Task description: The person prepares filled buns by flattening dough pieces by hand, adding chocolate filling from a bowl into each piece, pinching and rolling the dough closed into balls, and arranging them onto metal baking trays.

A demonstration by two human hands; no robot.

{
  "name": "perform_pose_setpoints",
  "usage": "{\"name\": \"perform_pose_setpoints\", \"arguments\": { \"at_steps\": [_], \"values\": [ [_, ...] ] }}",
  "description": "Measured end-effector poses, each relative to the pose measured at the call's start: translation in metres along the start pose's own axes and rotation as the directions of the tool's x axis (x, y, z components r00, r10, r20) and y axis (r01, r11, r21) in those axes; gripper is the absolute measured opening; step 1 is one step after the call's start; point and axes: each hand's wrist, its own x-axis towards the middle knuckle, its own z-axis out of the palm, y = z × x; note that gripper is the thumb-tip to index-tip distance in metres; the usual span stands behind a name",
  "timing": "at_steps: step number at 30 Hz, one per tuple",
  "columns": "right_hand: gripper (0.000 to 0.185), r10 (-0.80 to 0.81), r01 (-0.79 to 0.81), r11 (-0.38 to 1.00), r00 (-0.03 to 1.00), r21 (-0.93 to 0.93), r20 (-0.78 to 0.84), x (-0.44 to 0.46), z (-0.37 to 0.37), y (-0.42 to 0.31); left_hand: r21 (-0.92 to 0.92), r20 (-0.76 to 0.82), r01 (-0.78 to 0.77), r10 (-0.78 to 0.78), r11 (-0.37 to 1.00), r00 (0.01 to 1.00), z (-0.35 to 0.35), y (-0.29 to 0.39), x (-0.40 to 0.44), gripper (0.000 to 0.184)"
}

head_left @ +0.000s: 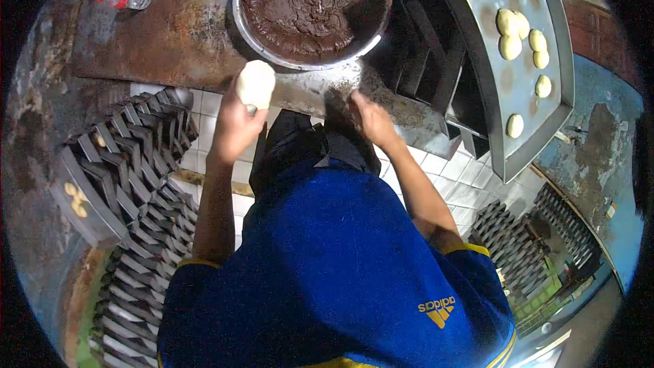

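The left hand [240, 126] clasps a dough piece [257, 84], apparently to support its soft bulk; the right hand [372, 120] hovers empty, unclasped.

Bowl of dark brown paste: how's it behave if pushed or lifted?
Probably heavy: the wide bowl holds a large mass of paste. Unlikely to slosh, as the paste keeps ridges and folds, so it looks thick. Rolling seems improbable; it sits upright on the table.
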Motion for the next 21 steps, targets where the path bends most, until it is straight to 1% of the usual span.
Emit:
{"name": "perform_pose_setpoints", "arguments": {
  "at_steps": [1, 2, 3, 4, 5, 6, 8, 9, 10, 11, 12, 14, 16, 18, 19, 20, 21],
  "values": [
    [0.021, -0.032, 0.031, 0.999, 0.998, 0.029, 0.048, 0.019, -0.031, -0.024, 0.053, 0.02, 0.019, -0.02, 0.998, 1.0, -0.005, -0.001, -0.001, 0.064],
    [0.026, -0.115, 0.118, 0.993, 0.987, 0.024, -0.11, 0.038, -0.051, -0.037, 0.107, 0.039, 0.038, -0.042, 0.994, 0.998, -0.01, -0.002, -0.003, 0.066],
    [0.032, -0.14, 0.138, 0.99, 0.97, -0.027, -0.197, 0.055, -0.072, -0.052, 0.059, 0.086, 0.06, -0.065, 0.996, 0.994, -0.014, -0.005, -0.003, 0.069],
    [0.035, -0.142, 0.126, 0.988, 0.967, -0.086, -0.21, 0.076, -0.074, -0.034, 0.053, 0.081, 0.063, -0.067, 0.997, 0.994, -0.015, -0.001, -0.003, 0.069],
    [0.036, -0.076, 0.035, 0.976, 0.98, -0.213, -0.184, 0.094, -0.097, -0.058, -0.002, 0.081, 0.092, -0.092, 0.996, 0.992, -0.016, 0.005, -0.004, 0.068],
    [0.036, -0.074, 0.015, 0.91, 0.989, -0.415, -0.126, 0.113, -0.1, -0.053, -0.056, 0.084, 0.12, -0.115, 0.991, 0.99, -0.015, 0.01, -0.004, 0.067],
    [0.032, -0.042, 0.028, 0.83, 0.999, -0.557, -0.012, 0.144, -0.099, -0.044, -0.035, 0.064, 0.102, -0.099, 0.994, 0.993, -0.012, 0.012, -0.002, 0.064],
    [0.032, -0.043, 0.03, 0.827, 0.999, -0.561, -0.01, 0.156, -0.093, -0.043, -0.01, 0.045, 0.083, -0.083, 0.996, 0.996, -0.011, 0.015, -0.001, 0.06],
    [0.027, 0.046, 0.017, 0.742, 0.996, -0.67, 0.076, 0.167, -0.084, -0.045, -0.014, 0.04, 0.084, -0.084, 0.996, 0.996, -0.011, 0.019, 0.0, 0.06],
    [0.024, 0.144, 0.021, 0.641, 0.979, -0.767, 0.147, 0.174, -0.075, -0.046, -0.019, 0.026, 0.082, -0.082, 0.996, 0.996, -0.012, 0.025, 0.002, 0.055],
    [0.024, 0.137, 0.03, 0.638, 0.979, -0.77, 0.152, 0.176, -0.069, -0.051, -0.023, 0.009, 0.081, -0.081, 0.996, 0.997, -0.013, 0.026, 0.003, 0.049],
    [0.023, 0.142, 0.167, 0.503, 0.952, -0.848, 0.272, 0.18, -0.056, -0.061, -0.031, -0.004, 0.12, -0.12, 0.992, 0.993, -0.016, 0.017, -0.001, 0.046],
    [0.027, 0.159, 0.188, 0.515, 0.938, -0.836, 0.308, 0.182, -0.05, -0.077, -0.038, -0.015, 0.157, -0.157, 0.987, 0.987, -0.018, 0.01, -0.008, 0.043],
    [0.023, 0.107, 0.232, 0.576, 0.929, -0.784, 0.353, 0.184, -0.044, -0.089, -0.226, 0.024, 0.323, -0.326, 0.919, 0.945, -0.02, 0.005, -0.013, 0.036],
    [0.024, 0.09, 0.276, 0.531, 0.922, -0.801, 0.378, 0.185, -0.04, -0.093, -0.225, 0.021, 0.325, -0.329, 0.919, 0.944, -0.023, 0.002, -0.015, 0.036],
    [0.024, 0.087, 0.279, 0.53, 0.921, -0.8, 0.379, 0.189, -0.035, -0.097, -0.323, 0.042, 0.347, -0.353, 0.88, 0.935, -0.025, 0.0, -0.017, 0.036],
    [0.026, 0.088, 0.265, 0.571, 0.921, -0.777, 0.379, 0.193, -0.03, -0.101, -0.417, 0.066, 0.366, -0.374, 0.832, 0.925, -0.026, -0.003, -0.017, 0.035]
  ]
}}
